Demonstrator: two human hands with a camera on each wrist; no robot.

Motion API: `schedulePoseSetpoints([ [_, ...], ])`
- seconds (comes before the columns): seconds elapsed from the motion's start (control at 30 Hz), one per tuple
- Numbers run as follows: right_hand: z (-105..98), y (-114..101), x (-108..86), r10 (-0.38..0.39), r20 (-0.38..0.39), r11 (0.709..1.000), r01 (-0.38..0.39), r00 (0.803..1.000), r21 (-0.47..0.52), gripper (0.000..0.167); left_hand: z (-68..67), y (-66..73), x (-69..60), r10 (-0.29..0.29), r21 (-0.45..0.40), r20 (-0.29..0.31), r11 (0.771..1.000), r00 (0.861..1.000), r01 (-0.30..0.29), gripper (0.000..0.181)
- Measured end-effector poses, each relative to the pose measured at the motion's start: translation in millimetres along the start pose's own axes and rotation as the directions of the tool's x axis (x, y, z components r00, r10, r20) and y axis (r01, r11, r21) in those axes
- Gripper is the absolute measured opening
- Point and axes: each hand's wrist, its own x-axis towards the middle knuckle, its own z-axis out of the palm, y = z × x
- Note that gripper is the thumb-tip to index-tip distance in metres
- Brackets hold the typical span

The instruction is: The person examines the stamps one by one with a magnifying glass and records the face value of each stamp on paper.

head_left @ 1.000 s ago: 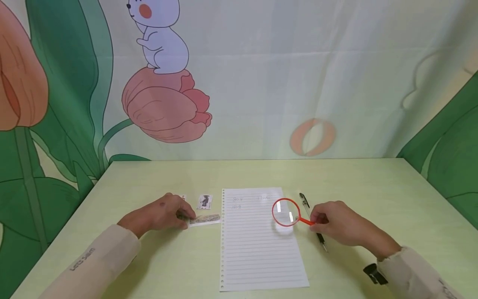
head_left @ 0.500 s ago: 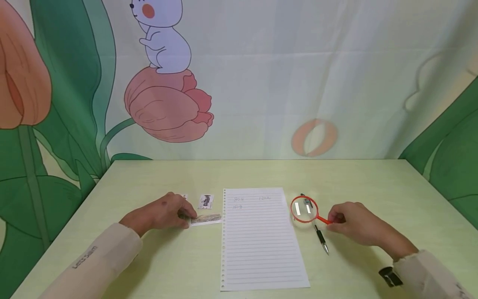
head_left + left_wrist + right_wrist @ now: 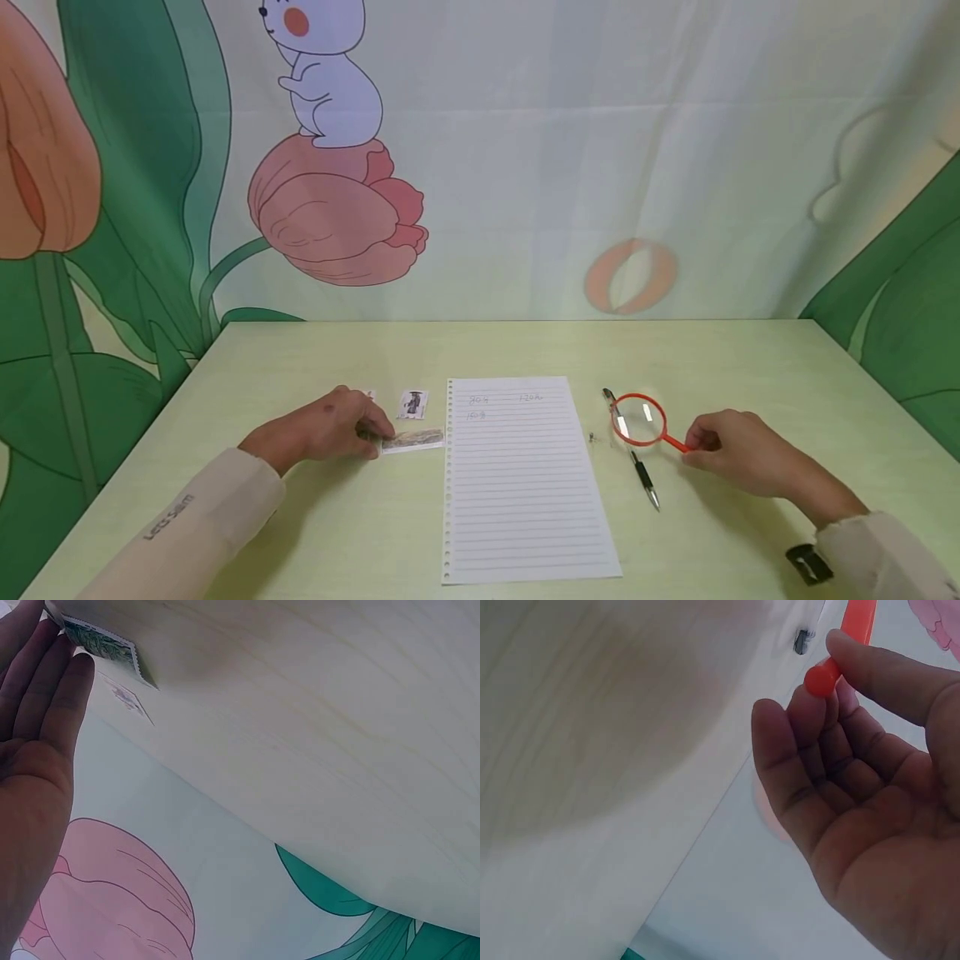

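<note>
My right hand (image 3: 742,454) pinches the red handle (image 3: 859,622) of a magnifying glass (image 3: 639,419) between thumb and fingers. Its round lens is over the upper part of a black pen (image 3: 643,480) and looks raised off the table. On the left, my left hand (image 3: 333,427) holds the left end of a long postage stamp (image 3: 413,441) with its fingertips. In the left wrist view that stamp (image 3: 101,641) shows a toothed edge and looks tilted. Behind it lies a smaller stamp (image 3: 412,404), and another stamp (image 3: 371,394) is mostly hidden by the left hand.
A lined sheet (image 3: 528,500) with some handwriting at its top lies between the hands. Beside its right edge is a tiny item (image 3: 592,437), too small to identify. A printed curtain (image 3: 510,167) hangs along the back edge of the pale table (image 3: 360,533).
My right hand has carried the magnifying glass rightward, from over the sheet's right edge to over the pen. My left hand and the long stamp have stayed nearly still.
</note>
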Motion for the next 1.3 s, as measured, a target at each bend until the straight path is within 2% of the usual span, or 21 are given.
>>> schedulePoseSetpoints([
  [0.17, -4, 12, -2.7, 0.011, -0.012, 1.000, -0.011, 1.000, -0.007, 0.011, -0.2, 0.2, 0.0, 0.019, 0.013, 0.001, 1.000, 1.000, -0.019, 0.027],
  [0.4, -4, 26, -2.0, 0.026, 0.003, 1.000, -0.026, 1.000, -0.017, 0.010, 0.4, -0.4, -1.4, 0.003, 0.040, -0.005, 0.999, 1.000, -0.002, 0.027],
  [0.57, -4, 34, -3.8, 0.026, 0.011, 1.000, -0.026, 1.000, -0.017, 0.009, 0.7, -0.7, -1.9, 0.012, 0.044, -0.008, 0.999, 1.000, -0.012, 0.027],
  [0.73, -5, 39, -4.1, 0.071, 0.034, 0.997, -0.071, 0.997, -0.012, 0.010, 0.8, 1.0, -1.4, -0.001, 0.035, 0.001, 0.999, 1.000, 0.001, 0.028],
  [0.93, -5, 40, -1.1, 0.145, 0.086, 0.989, -0.146, 0.986, 0.001, 0.014, 1.6, 2.8, -0.6, -0.006, 0.078, -0.012, 0.997, 1.000, 0.007, 0.029],
  [1.07, -2, 39, 1.2, 0.184, 0.119, 0.983, -0.185, 0.976, -0.006, 0.015, 2.9, 2.1, -0.3, 0.010, 0.098, -0.028, 0.995, 1.000, -0.007, 0.029],
  [1.2, -2, 37, 1.5, 0.175, 0.127, 0.984, -0.174, 0.976, -0.025, 0.016, 2.8, 1.7, -1.3, 0.016, 0.092, -0.034, 0.996, 0.999, -0.013, 0.030],
  [1.3, -7, 34, 0.3, 0.134, 0.105, 0.991, -0.131, 0.985, -0.038, 0.016, 1.7, 2.2, -2.3, -0.019, 0.077, -0.034, 0.997, 0.999, 0.021, 0.031],
])
